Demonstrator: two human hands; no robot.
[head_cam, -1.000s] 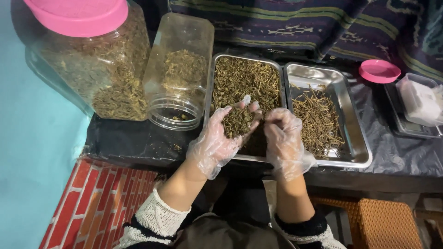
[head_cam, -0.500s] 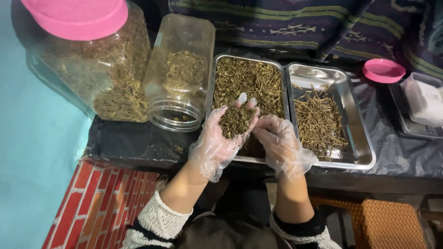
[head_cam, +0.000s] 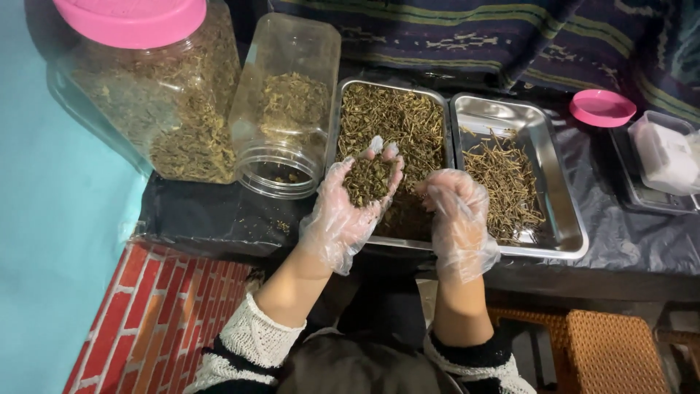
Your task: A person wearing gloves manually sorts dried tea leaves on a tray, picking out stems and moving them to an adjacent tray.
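Note:
My left hand [head_cam: 343, 211], in a clear plastic glove, is cupped palm up and holds a heap of dried green herb [head_cam: 367, 180] over the left steel tray [head_cam: 332, 135], which is full of the same herb. My right hand [head_cam: 458, 219], also gloved, hovers just to the right of that heap, above the rim between the two trays, with its fingers bent; I cannot see anything in it. The right steel tray [head_cam: 565, 211] holds thin dried stems [head_cam: 503, 182].
An open clear jar [head_cam: 286, 102] lies on its side left of the trays, partly filled with herb. A bigger jar with a pink lid [head_cam: 146, 80] stands beside it. A pink lid [head_cam: 602, 108] and a white container [head_cam: 663, 157] sit at the right.
My left hand with the herb has risen slightly and shifted left. My right hand has drawn away from the heap toward the right.

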